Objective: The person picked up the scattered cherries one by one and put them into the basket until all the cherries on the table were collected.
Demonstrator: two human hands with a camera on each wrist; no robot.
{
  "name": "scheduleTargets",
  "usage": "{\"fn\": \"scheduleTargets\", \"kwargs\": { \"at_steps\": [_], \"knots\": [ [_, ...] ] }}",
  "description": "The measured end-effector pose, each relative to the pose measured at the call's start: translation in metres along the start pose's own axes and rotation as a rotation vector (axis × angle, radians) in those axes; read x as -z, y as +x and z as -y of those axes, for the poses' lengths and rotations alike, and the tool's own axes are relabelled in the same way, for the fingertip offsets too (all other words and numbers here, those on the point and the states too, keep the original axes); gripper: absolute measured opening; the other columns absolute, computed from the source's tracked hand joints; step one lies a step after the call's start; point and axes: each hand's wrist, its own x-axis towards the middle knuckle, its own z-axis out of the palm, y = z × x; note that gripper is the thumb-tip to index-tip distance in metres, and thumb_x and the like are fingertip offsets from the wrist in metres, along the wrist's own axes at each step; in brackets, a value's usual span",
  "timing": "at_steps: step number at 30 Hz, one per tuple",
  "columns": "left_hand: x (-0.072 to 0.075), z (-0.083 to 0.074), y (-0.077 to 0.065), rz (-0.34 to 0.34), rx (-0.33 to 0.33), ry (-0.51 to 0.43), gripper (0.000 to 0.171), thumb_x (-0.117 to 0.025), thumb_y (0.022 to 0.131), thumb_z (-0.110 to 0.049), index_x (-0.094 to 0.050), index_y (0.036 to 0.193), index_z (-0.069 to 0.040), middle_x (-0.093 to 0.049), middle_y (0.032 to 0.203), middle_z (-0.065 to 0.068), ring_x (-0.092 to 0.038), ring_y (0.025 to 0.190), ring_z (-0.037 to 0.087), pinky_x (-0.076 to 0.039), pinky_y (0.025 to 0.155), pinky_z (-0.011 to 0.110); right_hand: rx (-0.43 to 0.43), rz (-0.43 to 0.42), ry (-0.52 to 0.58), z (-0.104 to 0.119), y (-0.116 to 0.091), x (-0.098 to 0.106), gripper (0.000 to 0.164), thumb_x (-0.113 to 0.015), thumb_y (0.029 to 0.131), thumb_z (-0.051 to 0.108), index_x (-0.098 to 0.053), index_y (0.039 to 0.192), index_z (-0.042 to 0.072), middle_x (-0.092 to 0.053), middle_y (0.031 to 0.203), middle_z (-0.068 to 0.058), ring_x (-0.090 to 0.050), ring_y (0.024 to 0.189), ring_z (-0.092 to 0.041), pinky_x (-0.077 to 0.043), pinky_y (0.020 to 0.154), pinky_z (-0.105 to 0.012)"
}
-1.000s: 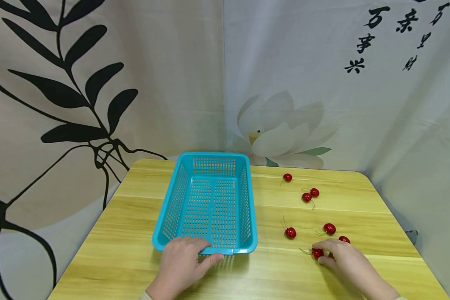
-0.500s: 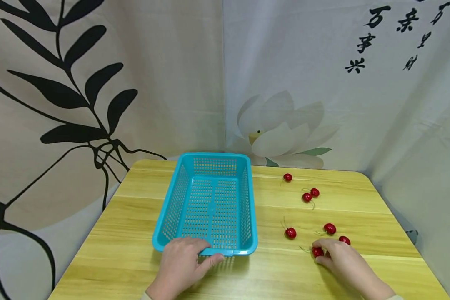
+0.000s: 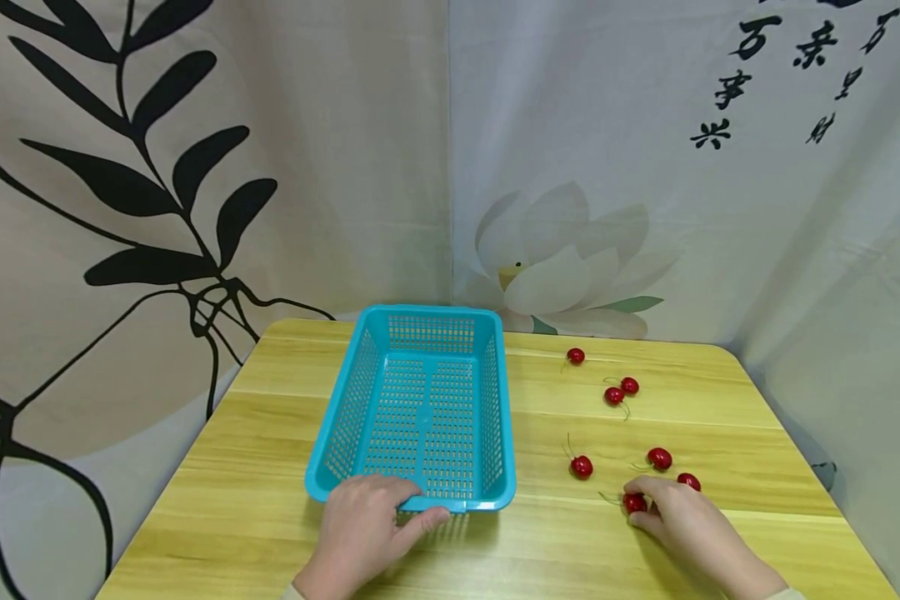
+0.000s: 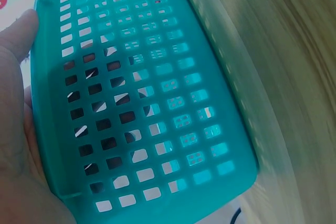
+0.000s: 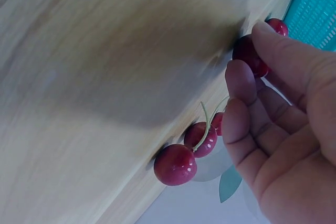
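Observation:
On the wooden table stands a blue plastic basket (image 3: 506,433) with perforated walls. My left hand (image 3: 371,529) grips its near rim, fingers over the edge and thumb along the outside; the left wrist view shows the basket's slotted end wall (image 4: 149,103) beside that hand (image 4: 21,145). Right of the basket, my right hand (image 3: 690,529) pinches a dark red cherry (image 3: 634,502) between thumb and fingertips, close over the table. The right wrist view shows this cherry (image 5: 247,55) partly covered by the thumb. Another cherry (image 3: 688,481) sits just behind the right hand's knuckles.
More stemmed cherries lie about the table's right side: one near the basket (image 3: 581,467), one beyond the right hand (image 3: 659,458), a close pair (image 3: 614,396) farther back and one by the far edge (image 3: 575,356). Printed cloth (image 3: 360,167) hangs behind the table (image 3: 217,483).
My right hand has shifted slightly, its thumb and fingertips drawing in on the cherry. My left hand and the basket stay in place.

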Motion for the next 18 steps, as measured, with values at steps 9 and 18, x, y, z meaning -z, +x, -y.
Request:
{"fn": "scheduleTargets", "kwargs": {
  "at_steps": [9,18],
  "knots": [
    [0.001,-0.001,0.0,0.002,0.004,0.001,0.047,-0.063,0.081,-0.07,-0.074,0.076,-0.025,-0.071,0.076,-0.013,-0.065,0.071,0.007,-0.054,0.06,0.034,-0.035,0.002,0.022,0.001,0.0,0.004,0.027,-0.084,0.077,0.017,-0.07,0.1,0.016,-0.066,0.085,0.011,-0.05,0.063,0.0,-0.05,0.059,-0.031],
    [0.001,-0.001,0.0,0.012,0.015,0.006,0.047,-0.063,0.081,-0.071,-0.074,0.076,-0.025,-0.071,0.076,-0.013,-0.064,0.071,0.007,-0.054,0.06,0.034,-0.064,0.007,0.019,-0.001,0.001,0.012,0.031,-0.084,0.078,0.02,-0.07,0.105,0.013,-0.064,0.082,0.009,-0.05,0.064,-0.004,-0.048,0.059,-0.033]
  ]
}}
